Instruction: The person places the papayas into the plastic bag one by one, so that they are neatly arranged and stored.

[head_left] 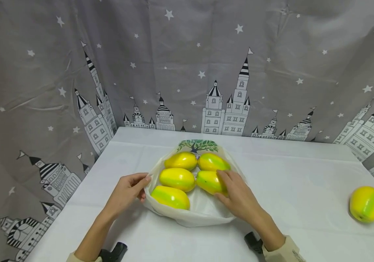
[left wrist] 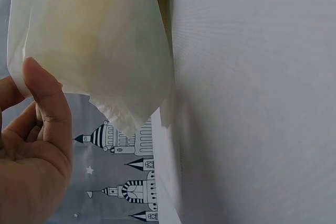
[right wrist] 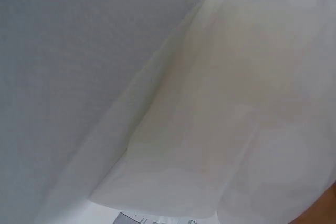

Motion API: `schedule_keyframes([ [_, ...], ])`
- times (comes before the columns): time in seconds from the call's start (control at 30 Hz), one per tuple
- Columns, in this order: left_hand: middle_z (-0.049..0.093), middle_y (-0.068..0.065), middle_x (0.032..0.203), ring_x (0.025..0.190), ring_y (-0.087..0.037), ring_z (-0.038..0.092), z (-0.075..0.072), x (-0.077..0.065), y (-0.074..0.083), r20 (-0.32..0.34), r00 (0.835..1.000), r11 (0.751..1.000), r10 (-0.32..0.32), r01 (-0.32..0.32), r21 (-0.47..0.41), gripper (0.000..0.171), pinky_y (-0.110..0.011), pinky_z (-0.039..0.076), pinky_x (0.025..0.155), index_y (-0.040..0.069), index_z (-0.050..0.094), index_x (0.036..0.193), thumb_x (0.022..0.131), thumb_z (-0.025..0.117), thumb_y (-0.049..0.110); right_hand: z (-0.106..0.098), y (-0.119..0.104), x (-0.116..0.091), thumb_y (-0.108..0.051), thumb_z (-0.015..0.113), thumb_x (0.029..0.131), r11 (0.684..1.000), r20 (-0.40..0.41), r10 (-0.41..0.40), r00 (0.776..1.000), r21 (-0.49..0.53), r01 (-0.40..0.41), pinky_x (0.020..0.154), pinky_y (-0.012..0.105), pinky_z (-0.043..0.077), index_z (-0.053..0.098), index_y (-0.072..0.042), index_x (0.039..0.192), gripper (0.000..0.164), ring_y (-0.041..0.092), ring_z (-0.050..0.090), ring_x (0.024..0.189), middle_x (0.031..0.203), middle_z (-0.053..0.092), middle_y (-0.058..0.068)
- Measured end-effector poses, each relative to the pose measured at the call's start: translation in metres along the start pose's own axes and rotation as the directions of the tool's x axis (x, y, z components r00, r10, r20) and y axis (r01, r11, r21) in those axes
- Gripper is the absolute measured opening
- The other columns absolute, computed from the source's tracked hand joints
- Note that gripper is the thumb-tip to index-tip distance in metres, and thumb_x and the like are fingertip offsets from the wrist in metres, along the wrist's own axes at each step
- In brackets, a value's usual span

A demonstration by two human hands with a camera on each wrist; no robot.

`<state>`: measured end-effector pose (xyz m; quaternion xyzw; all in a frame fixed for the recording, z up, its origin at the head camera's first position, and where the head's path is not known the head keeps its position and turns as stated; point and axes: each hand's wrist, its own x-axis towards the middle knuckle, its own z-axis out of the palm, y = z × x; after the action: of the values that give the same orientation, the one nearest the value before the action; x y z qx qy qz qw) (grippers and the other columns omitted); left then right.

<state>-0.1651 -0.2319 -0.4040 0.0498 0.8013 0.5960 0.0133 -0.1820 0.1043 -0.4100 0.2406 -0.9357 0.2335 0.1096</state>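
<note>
A thin white bag [head_left: 203, 214] with a green tree print lies open on the table. Several yellow-green oblong fruits, mango- or papaya-like, sit in it in two columns. At the bag's left rim, my left hand [head_left: 130, 191] pinches the edge between thumb and fingers; the left wrist view shows the thumb [left wrist: 44, 90] against the translucent bag [left wrist: 100, 40]. My right hand [head_left: 241, 194] reaches over the right side and grips the near-right fruit [head_left: 209, 182], its fingers covering that fruit's right end. The right wrist view is mostly filled by the bag's side [right wrist: 210, 129], hiding the grip.
Far to the right on the white tablecloth [head_left: 291, 203] lies one more yellow-green fruit [head_left: 367, 204], outside the bag. A grey curtain [head_left: 180, 47] with stars and castles hangs behind and along the sides. Black wrist devices [head_left: 116, 251] are near both wrists.
</note>
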Motion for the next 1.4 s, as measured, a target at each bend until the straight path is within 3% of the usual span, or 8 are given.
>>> schedule_keyframes([
  [0.4, 0.062, -0.014, 0.083, 0.061, -0.019, 0.057, -0.001, 0.0, 0.001, 0.001, 1.0, 1.0, -0.003, 0.003, -0.014, 0.04, -0.027, 0.053, 0.056, -0.008, 0.06, 0.127, 0.101, 0.059, 0.023, -0.01, 0.0, 0.0, -0.018, 0.079, 0.084, 1.0, -0.033, -0.015, 0.999, 0.019, 0.016, 0.105, 0.052, 0.04, 0.054, 0.001, 0.135, 0.059, 0.035, 0.05, 0.124, 0.135, 0.054, 0.018],
  [0.87, 0.063, -0.015, 0.084, 0.061, -0.019, 0.057, -0.002, 0.0, 0.001, -0.005, 1.0, 1.0, 0.001, -0.001, -0.017, 0.039, -0.027, 0.053, 0.056, -0.009, 0.06, 0.126, 0.101, 0.059, 0.021, -0.028, 0.004, -0.008, -0.015, 0.076, 0.087, 0.996, -0.128, -0.022, 0.992, 0.078, 0.033, 0.1, 0.052, 0.045, 0.062, 0.0, 0.126, 0.044, 0.033, 0.054, 0.121, 0.128, 0.061, 0.014],
  [1.17, 0.063, -0.015, 0.087, 0.063, -0.019, 0.057, -0.002, 0.001, 0.001, -0.01, 1.0, 1.0, -0.026, 0.026, -0.012, 0.04, -0.028, 0.054, 0.057, -0.008, 0.06, 0.127, 0.101, 0.059, 0.022, -0.036, 0.022, -0.02, -0.009, 0.075, 0.086, 0.995, -0.28, -0.032, 0.959, 0.077, 0.056, 0.095, 0.052, 0.047, 0.066, 0.001, 0.118, 0.035, 0.031, 0.055, 0.115, 0.121, 0.064, 0.013],
  [1.4, 0.063, -0.014, 0.085, 0.063, -0.019, 0.058, -0.002, 0.002, 0.0, -0.007, 1.0, 1.0, -0.027, 0.027, -0.006, 0.04, -0.028, 0.054, 0.057, -0.007, 0.06, 0.127, 0.101, 0.059, 0.022, -0.05, 0.047, -0.038, -0.003, 0.078, 0.08, 0.998, -0.361, -0.008, 0.933, 0.052, 0.029, 0.094, 0.054, 0.044, 0.064, 0.002, 0.12, 0.042, 0.034, 0.054, 0.116, 0.121, 0.063, 0.014],
])
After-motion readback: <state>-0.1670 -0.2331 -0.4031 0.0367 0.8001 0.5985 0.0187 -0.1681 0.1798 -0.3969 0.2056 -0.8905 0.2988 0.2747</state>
